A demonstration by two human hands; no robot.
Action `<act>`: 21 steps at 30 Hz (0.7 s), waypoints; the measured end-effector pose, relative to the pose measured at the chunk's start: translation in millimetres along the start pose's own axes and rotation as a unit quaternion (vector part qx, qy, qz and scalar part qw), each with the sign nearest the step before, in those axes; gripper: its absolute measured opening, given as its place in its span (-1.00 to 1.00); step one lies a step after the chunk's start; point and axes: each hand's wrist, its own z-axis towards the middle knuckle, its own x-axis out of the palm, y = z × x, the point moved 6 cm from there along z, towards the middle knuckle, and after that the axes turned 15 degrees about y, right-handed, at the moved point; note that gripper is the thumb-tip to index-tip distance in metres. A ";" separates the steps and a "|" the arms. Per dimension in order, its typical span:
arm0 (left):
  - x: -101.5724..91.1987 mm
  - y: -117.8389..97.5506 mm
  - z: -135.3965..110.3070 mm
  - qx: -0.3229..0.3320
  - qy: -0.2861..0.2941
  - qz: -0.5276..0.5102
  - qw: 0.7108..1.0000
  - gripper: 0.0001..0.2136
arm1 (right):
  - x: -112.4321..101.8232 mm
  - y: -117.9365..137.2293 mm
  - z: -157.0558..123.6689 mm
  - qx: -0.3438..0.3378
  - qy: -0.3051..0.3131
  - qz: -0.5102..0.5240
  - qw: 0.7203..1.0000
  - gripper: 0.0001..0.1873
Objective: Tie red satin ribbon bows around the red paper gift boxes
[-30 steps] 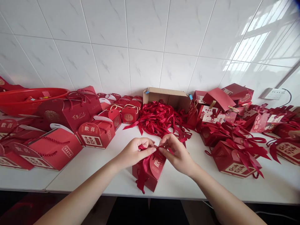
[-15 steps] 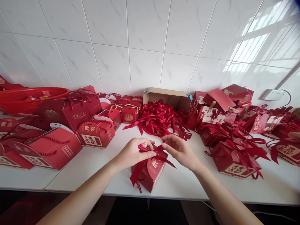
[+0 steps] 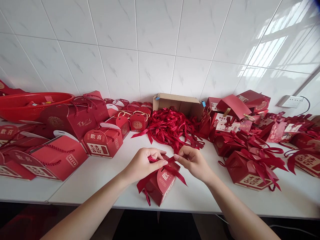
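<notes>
A small red gift box (image 3: 163,186) with gold lettering stands at the table's front edge, turned at an angle. Over its top runs a dark red satin ribbon (image 3: 178,175), its tails hanging down both sides. My left hand (image 3: 146,163) pinches the ribbon above the box between thumb and fingers. On the other side, my right hand (image 3: 191,161) has its thumb and fingertips closed on the ribbon too. A twisted red cord (image 3: 147,197) dangles at the box's left. Part of the ribbon is hidden behind my fingers.
Loose red ribbons (image 3: 172,128) spill from a cardboard carton (image 3: 180,97) against the tiled wall. Cord-handled boxes (image 3: 100,143) and a red plastic basin (image 3: 35,108) stand left. Ribbon-tied boxes (image 3: 252,170) crowd the right, below a power strip (image 3: 290,101). Another person's hand shows at the right edge.
Both hands stay at the box, my right hand slightly lower and nearer my left. The ribbon's left tail has swung up and outward.
</notes>
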 end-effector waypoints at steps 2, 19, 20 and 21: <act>0.7 1.8 0.6 0.007 -0.001 -0.008 1.000 -0.63 | -1.8 -2.3 -1.2 -0.005 -0.011 0.011 1.000 -0.62; -9.6 17.5 -16.7 0.027 -0.068 -0.156 0.985 -0.77 | -4.5 -18.0 -35.0 -0.004 -0.064 0.100 0.993 -0.48; -12.3 25.8 -24.8 0.026 -0.097 -0.167 0.981 -0.73 | -1.2 -23.3 -44.6 -0.017 -0.078 0.105 0.991 -0.45; -14.6 36.1 -33.8 0.019 -0.124 -0.163 0.979 -0.67 | 5.7 -28.0 -54.0 -0.041 -0.080 0.105 0.990 -0.39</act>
